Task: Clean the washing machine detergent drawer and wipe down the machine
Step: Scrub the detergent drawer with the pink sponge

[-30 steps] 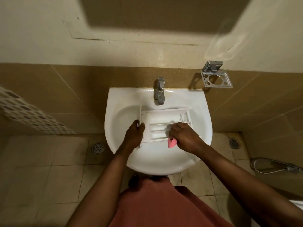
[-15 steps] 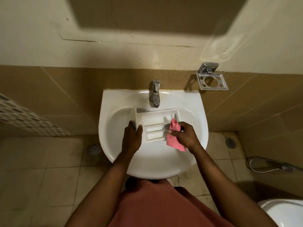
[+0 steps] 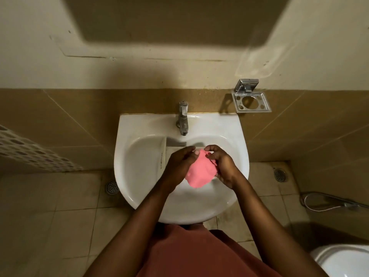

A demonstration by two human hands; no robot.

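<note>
Left hand (image 3: 178,165) and right hand (image 3: 224,166) both grip the pink cloth (image 3: 199,173) above the detergent drawer (image 3: 163,156) (sink (image 3: 124,160) bowl open leftward).

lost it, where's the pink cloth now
Head view: the pink cloth is held between the left hand and right hand over the sink, below the tap.

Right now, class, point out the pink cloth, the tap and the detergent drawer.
pink cloth (image 3: 199,173): head view, middle of the fabric.
tap (image 3: 183,121): head view, its metal body.
detergent drawer (image 3: 163,156): head view, its left end panel.
</note>
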